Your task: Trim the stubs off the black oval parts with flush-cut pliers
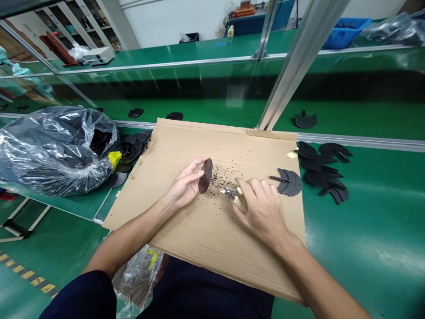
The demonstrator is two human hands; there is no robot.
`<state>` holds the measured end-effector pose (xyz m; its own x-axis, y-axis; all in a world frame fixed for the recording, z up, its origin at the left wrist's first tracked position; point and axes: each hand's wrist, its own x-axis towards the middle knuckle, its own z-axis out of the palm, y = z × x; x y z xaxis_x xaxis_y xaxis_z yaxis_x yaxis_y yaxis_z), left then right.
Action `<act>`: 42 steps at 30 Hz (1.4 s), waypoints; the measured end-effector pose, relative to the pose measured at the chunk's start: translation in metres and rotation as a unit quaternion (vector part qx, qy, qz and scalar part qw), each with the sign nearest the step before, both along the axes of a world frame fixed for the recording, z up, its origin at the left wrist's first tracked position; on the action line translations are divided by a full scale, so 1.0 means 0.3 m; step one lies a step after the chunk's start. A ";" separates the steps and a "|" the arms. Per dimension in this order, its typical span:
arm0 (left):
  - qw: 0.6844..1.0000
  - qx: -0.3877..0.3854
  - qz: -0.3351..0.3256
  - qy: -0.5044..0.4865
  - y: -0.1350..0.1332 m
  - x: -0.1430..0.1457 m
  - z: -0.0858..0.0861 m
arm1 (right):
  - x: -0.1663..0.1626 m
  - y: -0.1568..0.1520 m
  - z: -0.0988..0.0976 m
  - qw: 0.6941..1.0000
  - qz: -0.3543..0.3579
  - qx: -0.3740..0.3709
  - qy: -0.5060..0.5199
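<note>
My left hand [186, 186] pinches a round black plastic part [206, 176] by its edge, tilted up above the cardboard sheet [186, 230]. In my right hand [260, 204] is a pair of small cutting pliers [231, 191] with pale handles. Their metal jaws point left at the part, a short gap away from it. Small black scraps [221, 175] lie scattered on the cardboard under and beyond both hands. To the right of my right hand, a few black parts [290, 182] overlap on the cardboard's right side.
More black parts [323, 166] are heaped on the green table at the right. At left, a clear plastic bag [56, 150] of black parts stands beside a loose pile [133, 146]. A slanted metal post [292, 66] rises behind the cardboard, and a blue bin [345, 34] sits beyond.
</note>
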<state>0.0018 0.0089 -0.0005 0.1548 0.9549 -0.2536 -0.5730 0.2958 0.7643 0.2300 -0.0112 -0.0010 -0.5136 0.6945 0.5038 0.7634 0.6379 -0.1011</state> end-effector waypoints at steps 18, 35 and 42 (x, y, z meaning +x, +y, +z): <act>0.991 -0.062 -0.114 -0.035 -0.051 0.038 -0.006 | -0.003 -0.018 -0.023 0.996 0.047 -0.019 0.070; 0.991 -0.055 -0.117 -0.032 -0.046 0.035 -0.015 | -0.002 -0.010 -0.018 0.997 0.022 0.001 0.073; 0.990 -0.045 -0.131 -0.025 -0.043 0.030 -0.017 | -0.001 -0.012 -0.015 0.998 0.021 -0.005 0.057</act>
